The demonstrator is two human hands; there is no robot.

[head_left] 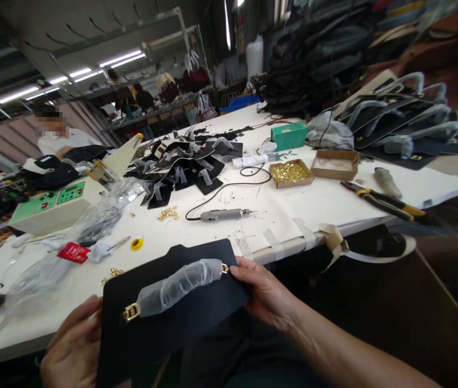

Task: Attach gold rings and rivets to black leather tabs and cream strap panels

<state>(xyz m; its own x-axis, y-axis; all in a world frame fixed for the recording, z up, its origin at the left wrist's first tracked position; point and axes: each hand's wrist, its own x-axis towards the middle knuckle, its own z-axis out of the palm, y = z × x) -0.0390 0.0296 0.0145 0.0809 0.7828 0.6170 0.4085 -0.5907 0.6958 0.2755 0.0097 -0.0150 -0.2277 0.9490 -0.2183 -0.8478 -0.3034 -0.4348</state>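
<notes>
A flat black panel (208, 307) is held up in front of the table's near edge. Across it runs a handle wrapped in cloudy plastic (180, 285), with a gold buckle (130, 312) at its left end and a smaller gold fitting (224, 268) at its right end. My left hand (73, 345) grips the panel's left edge, its fingertips partly hidden behind it. At the right edge my right hand (263, 291) pinches the panel, thumb on top beside the small fitting. Beyond the panel, a grey electric screwdriver (223, 214) lies on the white table (188, 237).
Black panels (184, 167) pile mid-table. A box of gold pieces (291, 173), a cardboard box (335, 164) and pliers (382, 200) lie rightward. Yellow tape (136, 244) and a green-panelled machine (56, 202) are leftward. A person (67, 134) sits beyond.
</notes>
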